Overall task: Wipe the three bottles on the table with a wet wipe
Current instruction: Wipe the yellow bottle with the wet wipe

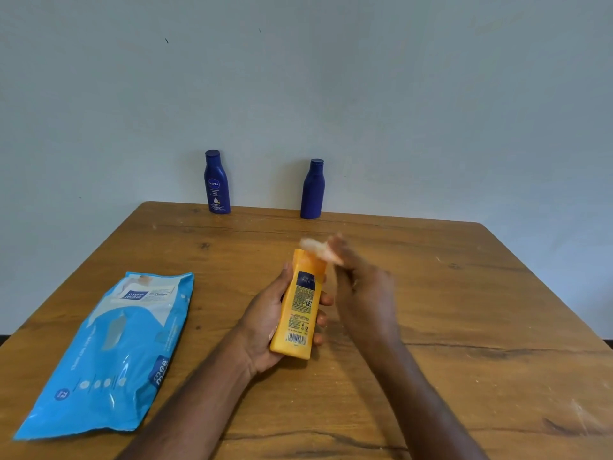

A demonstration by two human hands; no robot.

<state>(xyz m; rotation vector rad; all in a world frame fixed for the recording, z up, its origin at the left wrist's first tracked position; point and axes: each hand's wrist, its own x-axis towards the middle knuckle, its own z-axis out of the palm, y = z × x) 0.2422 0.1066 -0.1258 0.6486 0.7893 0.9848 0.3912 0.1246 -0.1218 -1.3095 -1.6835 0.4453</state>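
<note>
My left hand (265,322) grips a yellow bottle (298,303) above the middle of the wooden table (464,310), label side up, cap pointing away from me. My right hand (361,290), blurred, holds a white wet wipe (318,249) against the bottle's cap end. Two dark blue bottles stand upright at the table's far edge by the wall: one with a printed label (216,182) on the left, one plain (312,190) on the right.
A blue wet wipes pack (112,353) lies flat on the left part of the table, near its left edge. A pale wall rises right behind the far edge.
</note>
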